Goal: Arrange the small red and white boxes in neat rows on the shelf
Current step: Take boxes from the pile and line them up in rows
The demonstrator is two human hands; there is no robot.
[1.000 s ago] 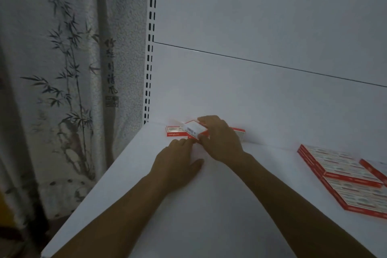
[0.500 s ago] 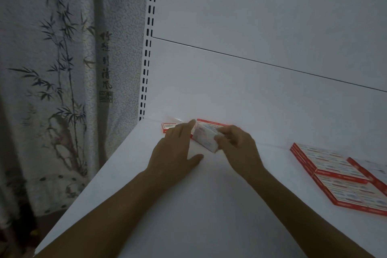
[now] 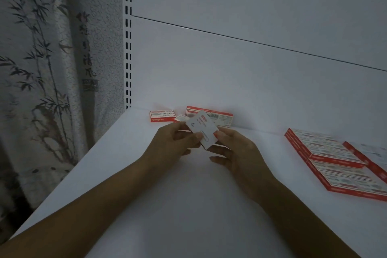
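Note:
A small red and white box (image 3: 201, 129) is lifted above the white shelf (image 3: 188, 205), tilted, its white face with a paper-clip picture toward me. My left hand (image 3: 173, 146) pinches its left edge and my right hand (image 3: 234, 153) holds its lower right corner. Behind them, against the shelf's back wall, a small box (image 3: 162, 115) lies flat at the left. Another flat box (image 3: 217, 117) lies to its right. A small piece (image 3: 181, 117) sits between them, partly hidden by my fingers.
A block of several flat red and white boxes (image 3: 333, 159) lies on the right of the shelf, running off the frame. A slotted upright (image 3: 128, 37) marks the shelf's left end. A bamboo-print curtain (image 3: 52, 69) hangs to the left.
The box has come away from the back wall toward me and turned, now held by both hands. My left hand lifted off the shelf and took hold of it.

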